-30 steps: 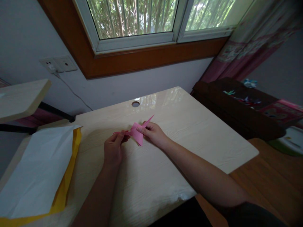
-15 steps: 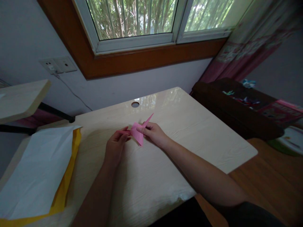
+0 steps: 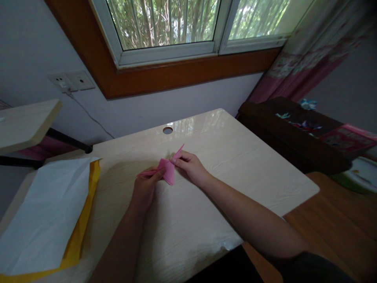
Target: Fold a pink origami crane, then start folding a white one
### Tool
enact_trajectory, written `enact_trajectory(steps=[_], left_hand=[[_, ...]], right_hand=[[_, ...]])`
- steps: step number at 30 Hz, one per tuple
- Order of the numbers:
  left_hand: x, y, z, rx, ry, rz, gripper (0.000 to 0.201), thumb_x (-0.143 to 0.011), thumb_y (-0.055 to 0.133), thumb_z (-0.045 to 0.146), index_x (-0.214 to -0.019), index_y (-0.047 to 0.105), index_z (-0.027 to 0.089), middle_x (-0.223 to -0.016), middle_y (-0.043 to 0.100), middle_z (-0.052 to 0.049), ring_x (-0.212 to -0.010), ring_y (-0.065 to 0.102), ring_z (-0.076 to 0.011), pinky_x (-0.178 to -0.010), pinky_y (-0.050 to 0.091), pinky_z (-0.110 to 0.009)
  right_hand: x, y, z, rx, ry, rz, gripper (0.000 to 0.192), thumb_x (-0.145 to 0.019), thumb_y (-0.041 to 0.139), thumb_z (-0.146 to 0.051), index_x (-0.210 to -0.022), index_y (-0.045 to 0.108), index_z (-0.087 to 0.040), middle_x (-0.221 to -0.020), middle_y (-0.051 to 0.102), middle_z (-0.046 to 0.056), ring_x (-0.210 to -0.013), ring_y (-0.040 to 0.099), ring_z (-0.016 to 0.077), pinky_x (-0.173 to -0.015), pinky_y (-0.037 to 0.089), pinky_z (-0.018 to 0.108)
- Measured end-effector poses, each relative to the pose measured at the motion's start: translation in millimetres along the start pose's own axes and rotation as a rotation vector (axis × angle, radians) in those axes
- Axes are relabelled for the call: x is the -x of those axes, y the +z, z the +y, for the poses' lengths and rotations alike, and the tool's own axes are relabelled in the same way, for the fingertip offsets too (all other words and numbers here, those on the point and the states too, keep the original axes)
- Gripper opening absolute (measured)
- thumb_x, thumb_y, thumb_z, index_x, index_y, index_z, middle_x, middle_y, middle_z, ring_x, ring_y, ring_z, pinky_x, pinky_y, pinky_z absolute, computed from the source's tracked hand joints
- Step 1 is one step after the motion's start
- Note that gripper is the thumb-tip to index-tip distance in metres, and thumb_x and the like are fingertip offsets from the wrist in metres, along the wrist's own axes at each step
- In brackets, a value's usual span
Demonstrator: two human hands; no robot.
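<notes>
A small piece of folded pink paper [image 3: 169, 173] is held between my two hands, over the middle of the pale table [image 3: 235, 157]. It has a broad folded body, with one thin point sticking up to the right and another narrow strip toward the left. My left hand [image 3: 145, 186] is closed on the left side, its thumb pressed on the body's edge. With thumb and fingers, my right hand [image 3: 188, 165] pinches the base of the upper right point. The fingers behind the paper are partly hidden.
Large white [image 3: 47, 212] and yellow sheets [image 3: 75, 239] lie stacked at the table's left. A raised shelf [image 3: 29, 125] stands behind them. Near the back edge is a round cable hole [image 3: 167, 130]. A dark cabinet [image 3: 288, 137] with small items stands beyond the right side.
The pink paper has shifted slightly left and down and turned a little. My left thumb has moved onto its body, while my right hand now grips nearer the thin point.
</notes>
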State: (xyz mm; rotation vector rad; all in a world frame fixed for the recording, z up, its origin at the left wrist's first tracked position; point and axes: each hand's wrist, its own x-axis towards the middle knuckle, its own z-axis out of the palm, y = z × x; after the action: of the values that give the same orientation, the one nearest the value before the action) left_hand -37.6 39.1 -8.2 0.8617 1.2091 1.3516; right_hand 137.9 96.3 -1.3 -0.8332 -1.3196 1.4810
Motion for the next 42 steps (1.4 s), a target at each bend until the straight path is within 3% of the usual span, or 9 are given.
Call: enact_trajectory(steps=[9,21,28,31,34,37,42], left_hand=[[2,0.7,1,-0.024,-0.02,0.046,0.02,-0.061,0.09,0.03,-0.075,0.081,0.019,-0.079,0.077,-0.005,-0.072,0.068,-0.0185,-0.069,0.053,-0.028],[1,-2.8,1,-0.101,0.022,-0.053,0.019,-0.065,0.087,0.034,-0.074,0.08,0.019,-0.078,0.075,-0.006,-0.073,0.068,-0.0201,-0.069,0.052,-0.029],[-2,-3.3,0,-0.034,-0.037,-0.022,0.028,-0.066,0.087,0.038,-0.084,0.08,0.017,-0.086,0.077,-0.007,-0.077,0.07,-0.0207,-0.072,0.055,-0.03],[-2,-0.8,3,0.062,-0.051,0.002,0.032,-0.067,0.086,0.04,-0.089,0.078,0.018,-0.093,0.077,-0.007,-0.08,0.071,-0.0201,-0.073,0.057,-0.031],[-2,1.4,5,0.125,-0.028,0.019,0.029,-0.069,0.085,0.038,-0.088,0.078,0.018,-0.093,0.076,-0.006,-0.081,0.07,-0.0189,-0.073,0.058,-0.03],[-2,2.4,5,0.124,-0.01,0.002,0.025,-0.071,0.084,0.036,-0.086,0.079,0.018,-0.096,0.076,-0.006,-0.086,0.07,-0.0196,-0.078,0.058,-0.031],[-3,1.9,2,0.061,-0.016,-0.001,0.027,-0.069,0.085,0.039,-0.082,0.079,0.017,-0.098,0.077,-0.008,-0.091,0.071,-0.0217,-0.087,0.056,-0.034]], right_hand=[[-1,-3,-3,-0.127,0.005,0.128,0.021,-0.077,0.077,-0.039,-0.073,0.074,-0.019,-0.071,0.061,-0.001,-0.069,0.049,0.0129,-0.07,0.04,0.028],[-8,-13,-5,-0.211,0.026,0.275,0.025,-0.075,0.077,-0.043,-0.079,0.074,-0.019,-0.074,0.063,0.002,-0.065,0.049,0.0126,-0.064,0.041,0.027],[-15,-18,-5,-0.225,0.023,0.387,0.038,-0.081,0.067,-0.057,-0.079,0.069,-0.019,-0.071,0.06,0.001,-0.06,0.048,0.0123,-0.058,0.041,0.027],[-14,-14,-4,-0.241,0.066,0.295,0.049,-0.083,0.06,-0.067,-0.084,0.07,-0.018,-0.077,0.063,0.003,-0.061,0.051,0.0127,-0.059,0.042,0.027],[-9,-6,-1,-0.221,0.094,0.072,0.058,-0.083,0.056,-0.073,-0.09,0.072,-0.017,-0.085,0.067,0.006,-0.068,0.055,0.0142,-0.063,0.044,0.028],[-2,1,0,-0.077,0.084,-0.131,0.047,-0.081,0.067,-0.064,-0.089,0.071,-0.018,-0.083,0.066,0.004,-0.074,0.057,0.0152,-0.07,0.045,0.028],[2,3,0,0.086,0.065,-0.103,0.038,-0.08,0.073,-0.055,-0.081,0.069,-0.017,-0.072,0.061,0.0,-0.067,0.051,0.0133,-0.065,0.04,0.027]])
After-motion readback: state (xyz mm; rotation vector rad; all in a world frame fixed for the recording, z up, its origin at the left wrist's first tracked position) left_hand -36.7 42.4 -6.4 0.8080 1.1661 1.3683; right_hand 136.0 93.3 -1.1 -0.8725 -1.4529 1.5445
